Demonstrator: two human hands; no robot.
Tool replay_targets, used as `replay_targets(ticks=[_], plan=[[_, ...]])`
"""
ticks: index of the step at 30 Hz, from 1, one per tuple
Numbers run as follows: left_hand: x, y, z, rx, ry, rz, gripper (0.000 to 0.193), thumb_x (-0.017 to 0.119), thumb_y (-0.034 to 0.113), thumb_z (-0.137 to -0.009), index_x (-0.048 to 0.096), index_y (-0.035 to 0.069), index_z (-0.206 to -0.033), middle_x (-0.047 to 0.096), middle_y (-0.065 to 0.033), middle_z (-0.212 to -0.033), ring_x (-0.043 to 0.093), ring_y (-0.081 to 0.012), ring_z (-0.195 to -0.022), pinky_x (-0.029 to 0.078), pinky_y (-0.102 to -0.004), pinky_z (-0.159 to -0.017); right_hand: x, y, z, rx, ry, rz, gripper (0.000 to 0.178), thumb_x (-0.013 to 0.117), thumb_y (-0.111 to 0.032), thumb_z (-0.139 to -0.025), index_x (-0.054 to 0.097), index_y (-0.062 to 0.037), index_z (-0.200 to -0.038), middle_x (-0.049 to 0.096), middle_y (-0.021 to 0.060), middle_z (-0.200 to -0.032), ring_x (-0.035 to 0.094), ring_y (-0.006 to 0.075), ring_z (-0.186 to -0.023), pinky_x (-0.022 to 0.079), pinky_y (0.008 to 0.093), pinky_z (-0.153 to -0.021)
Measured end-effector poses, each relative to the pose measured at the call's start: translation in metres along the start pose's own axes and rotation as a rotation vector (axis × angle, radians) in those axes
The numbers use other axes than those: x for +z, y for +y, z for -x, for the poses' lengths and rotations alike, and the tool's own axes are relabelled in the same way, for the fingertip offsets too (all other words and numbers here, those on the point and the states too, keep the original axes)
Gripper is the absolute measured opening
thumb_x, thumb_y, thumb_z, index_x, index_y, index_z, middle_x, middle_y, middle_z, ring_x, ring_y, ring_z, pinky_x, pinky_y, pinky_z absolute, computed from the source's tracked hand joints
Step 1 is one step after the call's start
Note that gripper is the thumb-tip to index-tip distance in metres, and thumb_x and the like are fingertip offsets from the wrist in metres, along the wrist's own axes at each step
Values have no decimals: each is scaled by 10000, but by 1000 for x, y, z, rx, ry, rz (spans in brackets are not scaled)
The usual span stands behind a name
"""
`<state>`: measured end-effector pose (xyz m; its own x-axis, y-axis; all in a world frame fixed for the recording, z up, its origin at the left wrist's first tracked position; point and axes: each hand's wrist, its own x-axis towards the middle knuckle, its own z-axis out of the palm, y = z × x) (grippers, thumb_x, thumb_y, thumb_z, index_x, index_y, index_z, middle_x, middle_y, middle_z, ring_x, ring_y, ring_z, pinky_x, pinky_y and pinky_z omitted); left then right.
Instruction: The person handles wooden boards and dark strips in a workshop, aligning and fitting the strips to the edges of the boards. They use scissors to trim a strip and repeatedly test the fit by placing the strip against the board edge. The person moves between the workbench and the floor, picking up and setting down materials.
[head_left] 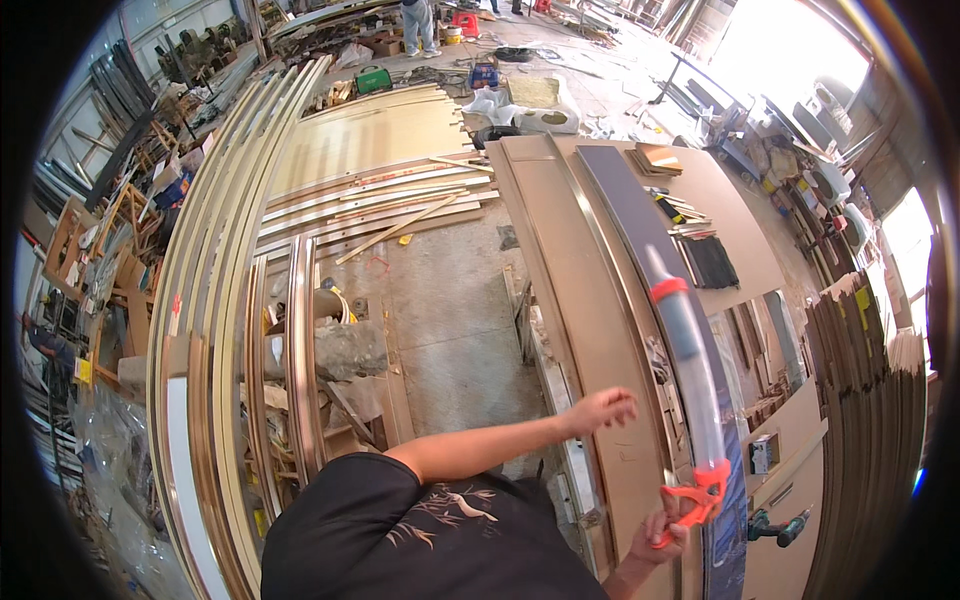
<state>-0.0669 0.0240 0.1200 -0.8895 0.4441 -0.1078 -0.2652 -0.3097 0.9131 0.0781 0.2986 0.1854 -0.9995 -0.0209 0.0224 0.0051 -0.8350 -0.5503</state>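
My right hand (660, 530) is closed around the orange-red handle of a caulking gun (704, 405). The gun has a long clear tube with a red cap at its far end, and its pale nozzle points away from me over a dark grey panel strip (625, 205). Extended across my body, my left hand (603, 411) is empty, its fingers loosely bent and slightly apart. It hovers above a long brown panel (580, 300), left of the gun and apart from it.
Long metal profiles (222, 270) lie along my left. A cordless drill (778, 527) rests on a board at the lower right, near a small box (765, 453). Brown sheets (865, 420) are stacked at the far right. Another person (419, 28) stands at the back.
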Motion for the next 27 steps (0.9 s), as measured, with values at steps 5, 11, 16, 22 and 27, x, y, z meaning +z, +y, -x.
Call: replay_targets(ticks=[5, 11, 16, 22, 27], plan=[[-112, 58, -37, 114, 383, 560, 641, 496, 545, -1065, 363, 101, -1508, 614, -108, -1343, 612, -216, -1156, 503, -369, -966, 49, 95, -28, 187, 127, 46, 808, 503, -106, -773, 324, 20, -1551, 601, 442, -1269, 455, 134, -403, 429, 266, -424], [-277, 83, -78, 501, 545, 775, 384, 591, 447, -1046, 586, 85, -1173, 687, -63, -1030, 683, -189, -877, 578, -350, -762, 68, 169, -100, 239, -38, 406, 822, 526, -99, -718, 382, 14, -1520, 651, 414, -1193, 508, 206, -404, 472, 291, -448], [-384, 111, -75, 408, 943, 684, 361, 621, 410, -1026, 629, 49, -1032, 672, -112, -890, 697, -262, -737, 616, -429, -688, 108, 212, -185, 424, -213, 749, 839, 594, -27, -632, 435, 36, -1454, 695, 278, -1214, 664, 245, -635, 532, 319, -545], [-468, 142, -81, 306, 813, 785, 379, 627, 439, -1022, 627, 70, -1108, 684, -73, -968, 685, -219, -856, 596, -384, -774, 111, 281, -230, 324, -432, 1163, 820, 541, -74, -652, 442, 41, -1457, 648, 210, -1367, 609, 319, -1279, 442, 485, -1096], [-555, 150, -120, 176, 684, 649, 346, 742, 379, -962, 668, 78, -1115, 689, -62, -980, 649, -167, -894, 540, -326, -835, 205, 350, -254, 379, -221, 1052, 710, 505, 22, -682, 491, 32, -1392, 621, 211, -1342, 639, 324, -1205, 513, 448, -1013]])
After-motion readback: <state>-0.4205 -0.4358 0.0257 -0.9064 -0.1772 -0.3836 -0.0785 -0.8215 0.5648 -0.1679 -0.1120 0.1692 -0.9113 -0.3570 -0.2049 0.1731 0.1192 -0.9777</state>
